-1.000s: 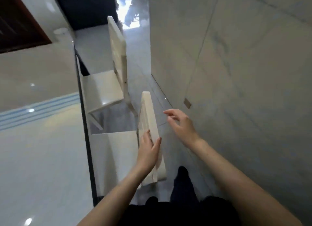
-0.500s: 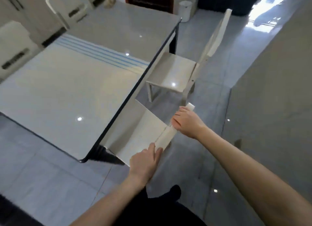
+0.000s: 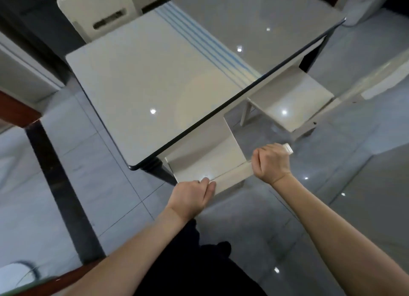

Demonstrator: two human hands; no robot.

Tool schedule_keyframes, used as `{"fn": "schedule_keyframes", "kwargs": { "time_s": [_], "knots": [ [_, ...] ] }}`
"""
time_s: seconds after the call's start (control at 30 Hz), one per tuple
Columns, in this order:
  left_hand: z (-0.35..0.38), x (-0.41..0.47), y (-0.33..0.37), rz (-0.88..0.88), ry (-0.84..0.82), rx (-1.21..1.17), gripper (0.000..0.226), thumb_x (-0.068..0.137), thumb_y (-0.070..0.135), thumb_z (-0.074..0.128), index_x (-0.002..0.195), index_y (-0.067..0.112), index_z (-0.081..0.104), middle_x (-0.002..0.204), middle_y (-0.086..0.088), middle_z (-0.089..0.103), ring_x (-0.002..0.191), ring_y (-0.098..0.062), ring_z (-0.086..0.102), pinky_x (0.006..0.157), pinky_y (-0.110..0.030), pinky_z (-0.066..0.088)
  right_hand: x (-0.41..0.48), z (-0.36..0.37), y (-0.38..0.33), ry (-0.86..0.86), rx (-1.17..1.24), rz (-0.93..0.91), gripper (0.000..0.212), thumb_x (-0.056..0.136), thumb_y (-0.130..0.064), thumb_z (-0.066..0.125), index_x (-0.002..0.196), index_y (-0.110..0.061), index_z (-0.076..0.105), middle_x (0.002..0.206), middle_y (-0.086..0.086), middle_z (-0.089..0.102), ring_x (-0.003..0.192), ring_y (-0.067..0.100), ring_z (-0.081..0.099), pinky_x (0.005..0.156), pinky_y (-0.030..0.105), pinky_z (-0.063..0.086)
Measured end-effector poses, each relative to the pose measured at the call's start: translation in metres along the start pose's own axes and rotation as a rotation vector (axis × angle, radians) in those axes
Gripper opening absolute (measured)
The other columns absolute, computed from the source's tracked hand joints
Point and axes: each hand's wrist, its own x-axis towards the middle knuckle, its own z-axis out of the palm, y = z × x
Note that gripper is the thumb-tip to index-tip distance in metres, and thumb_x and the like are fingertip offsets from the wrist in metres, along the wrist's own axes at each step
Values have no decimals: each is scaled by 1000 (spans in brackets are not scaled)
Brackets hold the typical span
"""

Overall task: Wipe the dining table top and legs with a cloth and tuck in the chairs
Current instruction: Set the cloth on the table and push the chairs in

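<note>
The glossy dining table [image 3: 155, 74], white and grey with blue stripes and a dark edge, fills the middle of the view. A cream chair [image 3: 205, 163] stands at its near side, its seat partly under the top. My left hand [image 3: 192, 195] grips the left end of the chair's top rail. My right hand [image 3: 271, 160] is curled round the right end of the same rail. A second cream chair [image 3: 287, 105] stands further right along the same side, pulled out from the table. No cloth is in view.
A third cream chair [image 3: 99, 17] stands at the table's far side. A white bin [image 3: 358, 3] sits at the top right. Shiny grey floor tiles [image 3: 254, 218] surround the table, with a grey wall on the right and a dark floor strip on the left.
My right hand came down from the air and took hold of the chair's rail. The view swung from along the wall round to face the table, and the chair seat sits further under the top.
</note>
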Motion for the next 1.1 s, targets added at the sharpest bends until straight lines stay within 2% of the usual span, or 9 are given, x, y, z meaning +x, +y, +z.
{"fn": "schedule_keyframes", "kwargs": {
  "time_s": [0.17, 0.27, 0.37, 0.53, 0.67, 0.73, 0.83, 0.97, 1.1],
  "knots": [
    [-7, 41, -13, -27, 49, 10, 54, 95, 47, 14, 68, 18, 50, 54, -5, 60, 48, -31, 59, 41, -31, 41, 45, 16, 12, -36, -10, 23, 42, 80, -19, 42, 40, -11, 50, 39, 6, 46, 36, 25, 43, 53, 23, 24],
    [-12, 62, -19, -55, 63, 19, 57, 93, 50, 9, 68, 19, 50, 56, -4, 60, 51, -29, 58, 44, -28, 30, 71, 24, 17, -66, 13, 3, 44, 81, -20, 39, 39, -11, 51, 38, 6, 47, 35, 25, 43, 50, 24, 31],
    [-16, 82, -24, -89, 66, 8, 58, 92, 51, 7, 73, 19, 51, 61, -2, 59, 57, -27, 60, 48, -29, 30, 95, 31, 23, -115, 5, -31, 45, 81, -22, 37, 39, -11, 51, 38, 5, 48, 36, 24, 46, 48, 25, 39],
    [-17, 103, -31, -102, 100, 24, 57, 91, 51, 8, 74, 20, 53, 61, -2, 62, 57, -25, 59, 47, -28, 30, 118, 42, 39, -131, 31, -121, 42, 80, -22, 39, 40, -14, 49, 40, 2, 47, 37, 23, 43, 48, 23, 25],
    [-16, 106, -33, -143, 63, -27, 53, 90, 52, 10, 72, 22, 50, 66, 1, 61, 56, -19, 50, 48, -29, 25, 123, 46, 61, -133, 142, -277, 44, 87, -28, 43, 46, -16, 51, 43, -1, 47, 38, 19, 43, 49, 23, 20],
    [-15, 107, -34, -163, 50, -42, 49, 89, 54, 11, 72, 25, 47, 68, 3, 60, 57, -18, 46, 50, -30, 28, 126, 44, 66, -137, 151, -323, 45, 88, -29, 43, 46, -16, 51, 42, -2, 47, 38, 18, 42, 48, 22, 20],
    [-14, 105, -30, -294, 40, -35, 57, 88, 60, 12, 70, 22, 50, 68, 4, 59, 61, -19, 54, 52, -30, 35, 125, 44, 64, -148, 160, -337, 41, 85, -23, 42, 47, -15, 53, 43, 2, 50, 40, 23, 45, 48, 24, 24],
    [-9, 96, -14, -707, 93, -20, 63, 92, 56, 23, 60, 14, 57, 56, 1, 57, 51, -17, 53, 44, -27, 30, 126, 42, 72, -124, 169, -430, 41, 87, -20, 42, 47, -13, 54, 44, 2, 50, 39, 22, 46, 47, 22, 20],
    [-6, 91, 9, -858, 166, 41, 63, 88, 51, 20, 61, 15, 65, 55, -3, 58, 53, -22, 47, 46, -27, 29, 131, 43, 79, -144, 222, -496, 44, 88, -20, 42, 46, -12, 54, 43, 4, 52, 38, 25, 48, 42, 22, 23]
  ]
}}
